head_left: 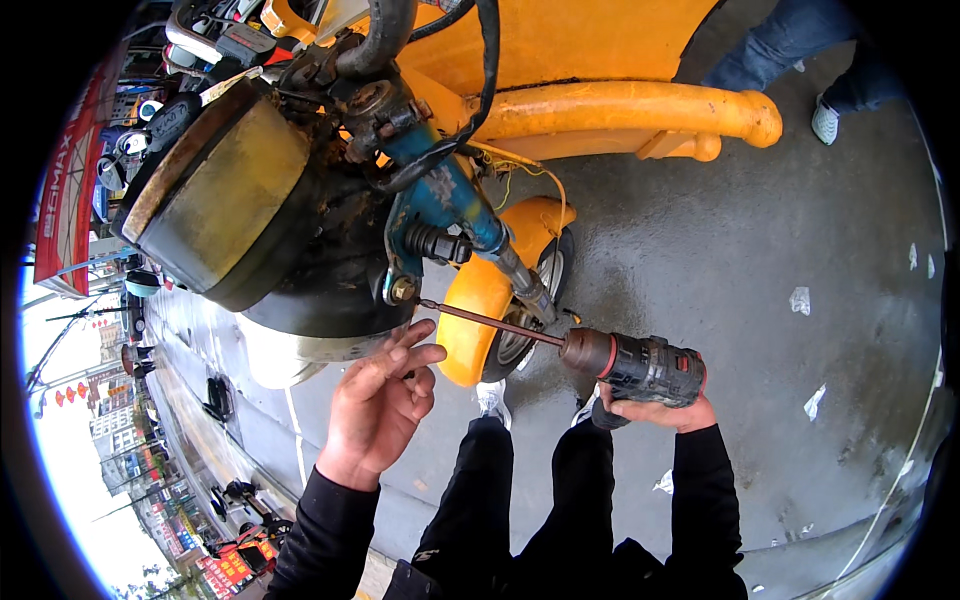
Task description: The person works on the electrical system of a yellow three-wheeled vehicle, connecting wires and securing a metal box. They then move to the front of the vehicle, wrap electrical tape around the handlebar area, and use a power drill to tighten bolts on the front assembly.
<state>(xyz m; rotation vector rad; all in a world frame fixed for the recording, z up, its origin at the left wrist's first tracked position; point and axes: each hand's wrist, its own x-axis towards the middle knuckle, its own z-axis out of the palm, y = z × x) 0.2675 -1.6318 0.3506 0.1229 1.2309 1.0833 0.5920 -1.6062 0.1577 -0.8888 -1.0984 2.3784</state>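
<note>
In my right hand [660, 412] is a dark cordless drill [645, 368], the fingers wrapped round its handle. From its chuck a long thin bit [495, 322] runs left, and its tip lies close beside a brass-coloured bolt [403, 289] on a worn blue bracket [405, 245]. Whether the tip touches the bolt I cannot tell. Just below the bracket my left hand [385, 395] is raised, with two fingers stretched toward the bit's tip and the others partly curled. A small dark spot shows between these fingers, too small to name. Next to the bracket is a large round black headlight housing [290, 270].
Yellow vehicle bodywork and a thick yellow bar [620, 112] extend across the top. Behind the bit is a front wheel under a yellow mudguard [470, 310]. Black cables [490, 70] hang over the bracket. Another person's legs [785, 50] are at upper right. Wet grey pavement [700, 240] lies below.
</note>
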